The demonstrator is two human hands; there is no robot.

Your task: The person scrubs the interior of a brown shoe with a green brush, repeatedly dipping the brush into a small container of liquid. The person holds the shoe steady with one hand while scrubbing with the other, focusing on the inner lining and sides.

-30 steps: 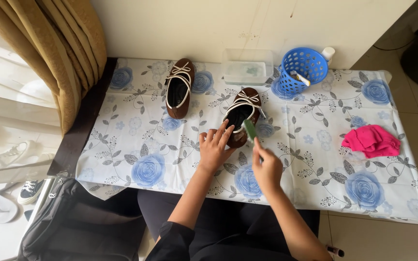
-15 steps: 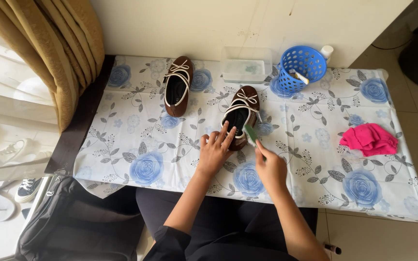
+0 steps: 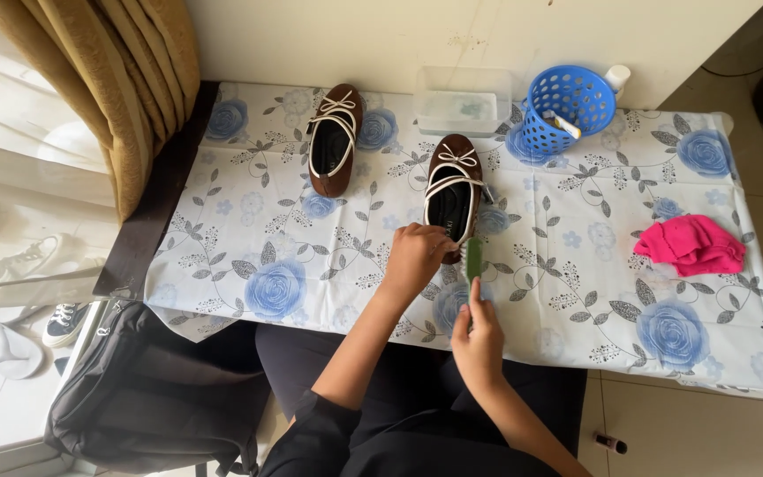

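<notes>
Matt brown suede-like shoe (image 3: 452, 190) — glossy blue plastic basket (image 3: 569, 108) — soft pink cloth (image 3: 692, 245)

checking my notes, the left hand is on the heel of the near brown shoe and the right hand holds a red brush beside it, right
Not quite: the head view shows the brush in the right hand is green, not red. The left hand is on the heel of the near brown shoe.

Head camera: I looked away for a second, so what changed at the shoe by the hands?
The left hand went from lying open beside the near shoe to closing on its heel. The right hand drew back toward the body, the green tool now at the heel. The far shoe, blue basket and pink cloth stayed put.
</notes>
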